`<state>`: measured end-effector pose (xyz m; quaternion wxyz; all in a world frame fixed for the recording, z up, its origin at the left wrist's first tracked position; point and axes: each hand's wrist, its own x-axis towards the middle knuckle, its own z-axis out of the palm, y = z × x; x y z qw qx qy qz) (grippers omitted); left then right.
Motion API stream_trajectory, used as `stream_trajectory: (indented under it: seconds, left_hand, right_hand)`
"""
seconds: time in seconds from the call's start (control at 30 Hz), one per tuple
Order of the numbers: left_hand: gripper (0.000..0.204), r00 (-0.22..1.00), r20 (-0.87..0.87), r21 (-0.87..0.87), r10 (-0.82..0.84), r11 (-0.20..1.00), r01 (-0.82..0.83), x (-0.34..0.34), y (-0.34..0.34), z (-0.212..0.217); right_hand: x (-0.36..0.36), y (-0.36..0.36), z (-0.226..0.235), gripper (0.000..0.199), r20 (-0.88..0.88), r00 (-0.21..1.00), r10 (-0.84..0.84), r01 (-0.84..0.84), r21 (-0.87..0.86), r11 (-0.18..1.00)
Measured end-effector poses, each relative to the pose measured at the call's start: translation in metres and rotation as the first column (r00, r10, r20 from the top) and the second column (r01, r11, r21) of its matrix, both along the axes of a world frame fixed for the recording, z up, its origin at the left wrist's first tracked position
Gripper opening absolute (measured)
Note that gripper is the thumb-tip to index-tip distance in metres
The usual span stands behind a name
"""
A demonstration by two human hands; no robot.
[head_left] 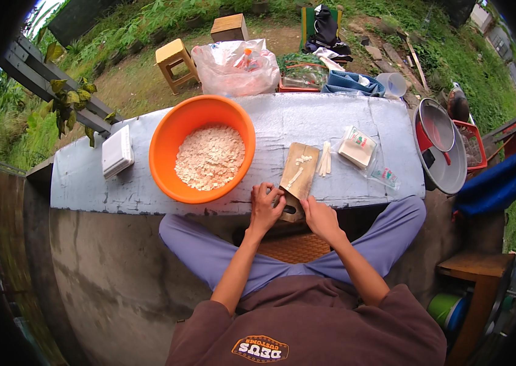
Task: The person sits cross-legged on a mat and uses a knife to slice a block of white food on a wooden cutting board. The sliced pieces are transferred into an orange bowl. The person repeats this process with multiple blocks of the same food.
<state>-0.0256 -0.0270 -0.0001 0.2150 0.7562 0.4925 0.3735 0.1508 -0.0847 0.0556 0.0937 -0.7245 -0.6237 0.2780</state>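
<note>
Item one: our left hand (265,206), fingers curled onto the near end of the wooden cutting board (299,172), seemingly around a dark handle (287,209); we cannot tell exactly what it grips. Item two: our right hand (319,217), fingers bent against the board's near edge. Board lies at the table's (307,122) six o'clock edge, carrying pale cut pieces (298,171). At its three o'clock, white strips (325,158). At its nine o'clock, an orange bowl (175,131) of pale chopped bits (210,157).
</note>
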Motion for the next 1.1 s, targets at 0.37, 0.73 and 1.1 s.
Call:
stream_trajectory:
  seconds: [0.37, 0.73, 1.1]
  left_hand:
    - [0.012, 0.998, -0.013, 0.023, 0.053, 0.998, -0.053, 0.002, 0.0, -0.001]
    - [0.013, 0.999, 0.033, 0.037, 0.04, 0.998, -0.041, -0.003, -0.004, -0.008]
    - [0.01, 0.996, 0.068, 0.027, 0.064, 0.997, -0.066, -0.006, -0.005, -0.007]
  right_hand:
    - [-0.005, 0.0, 0.0, 0.04, 0.003, 1.0, 0.002, -0.002, 0.051, 0.999]
    - [-0.009, -0.002, 0.004, 0.04, -0.007, 1.0, 0.019, -0.018, 0.021, 1.0]
    - [0.0, -0.015, 0.012, 0.042, -0.043, 0.999, 0.01, -0.011, -0.029, 1.0]
